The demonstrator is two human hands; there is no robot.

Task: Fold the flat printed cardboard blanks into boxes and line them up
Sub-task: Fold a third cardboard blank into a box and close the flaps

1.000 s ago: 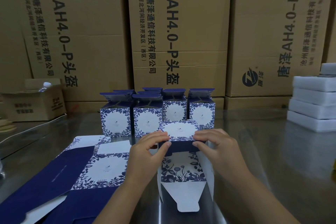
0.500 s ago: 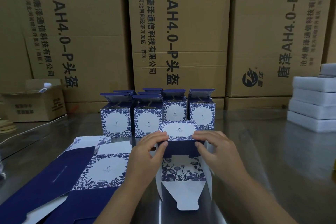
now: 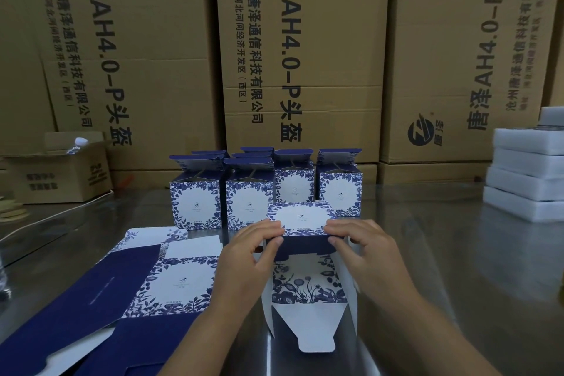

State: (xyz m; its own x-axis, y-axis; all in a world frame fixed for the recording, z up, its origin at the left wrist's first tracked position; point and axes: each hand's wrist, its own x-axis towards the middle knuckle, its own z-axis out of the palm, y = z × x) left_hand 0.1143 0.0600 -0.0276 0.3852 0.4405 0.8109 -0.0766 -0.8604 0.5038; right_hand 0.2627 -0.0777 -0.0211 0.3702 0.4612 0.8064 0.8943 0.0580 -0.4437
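A half-folded blue-and-white floral box [image 3: 300,220] lies on its side on the steel table [image 3: 442,268], its open end facing me. My left hand [image 3: 244,259] grips its left edge, thumb pressing the dark blue flap [image 3: 303,247]. My right hand [image 3: 363,250] grips the right edge, thumb on the same flap. The long white tuck flap [image 3: 311,327] still lies flat toward me. Flat printed blanks [image 3: 171,284] are spread at the left. Several folded boxes [image 3: 195,201] stand in rows behind, lids up.
Large brown shipping cartons [image 3: 302,55] wall the back of the table. A small open carton [image 3: 58,171] with a water bottle sits at the far left. A stack of white foam blocks [image 3: 528,174] stands at the right.
Both thumbs have pushed the dark blue flap further down and inward over the box's open end. The hands have barely shifted otherwise.
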